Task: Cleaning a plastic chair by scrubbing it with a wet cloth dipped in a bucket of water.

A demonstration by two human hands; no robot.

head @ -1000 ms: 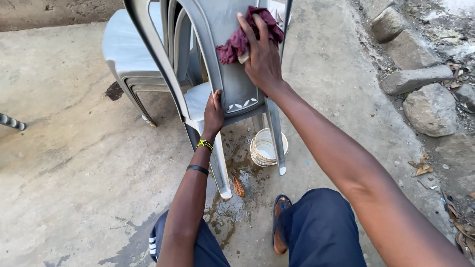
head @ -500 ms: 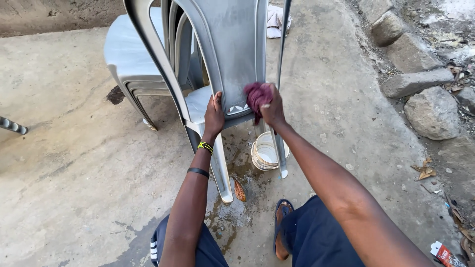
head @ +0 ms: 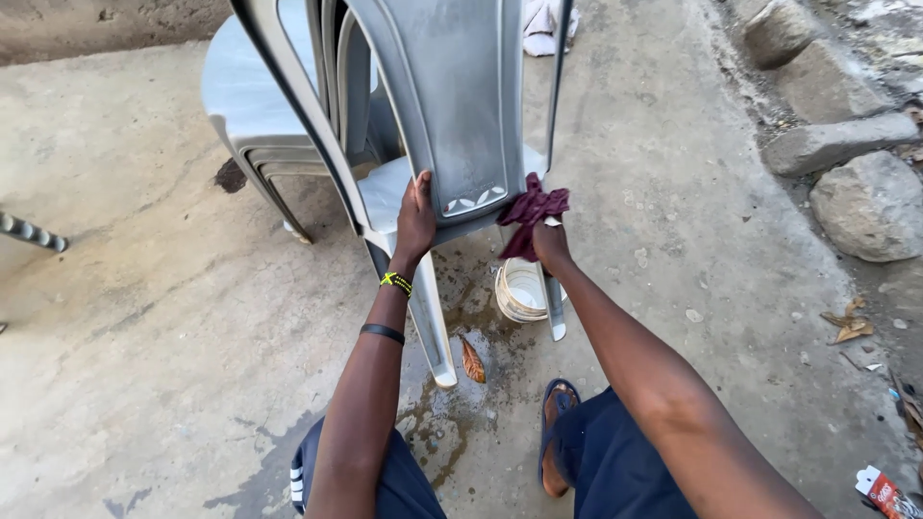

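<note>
Concrete floor fills the view, rough and pale, with a wet patch spreading under the chair legs and rocks along its right edge.

Tipped forward near the middle of the floor, the grey chair shows its back to the camera. A stack of like chairs stands just behind it on the left. The left hand is closed over the lower edge of the backrest, thumb in front, steadying the tilt. The right hand is clenched around a maroon rag, pressed to the backrest's lower right corner where it meets the leg.

To do this wipe well, I judge the left grip should stay firm so the chair does not rock, while the rag works along the bottom edge and into the cut-out slots, where dirt tends to collect. Pressure should run with the surface, and the rag wants rinsing once it smears rather than lifts.

Streaks and a dull film mark the backrest, which looks damp; its plastic seems smooth and light, easy to tilt.

Below the rag, a white tub sits between the legs, touching the right one as far as I can tell. A dry leaf lies in the wet patch beside it.
</note>
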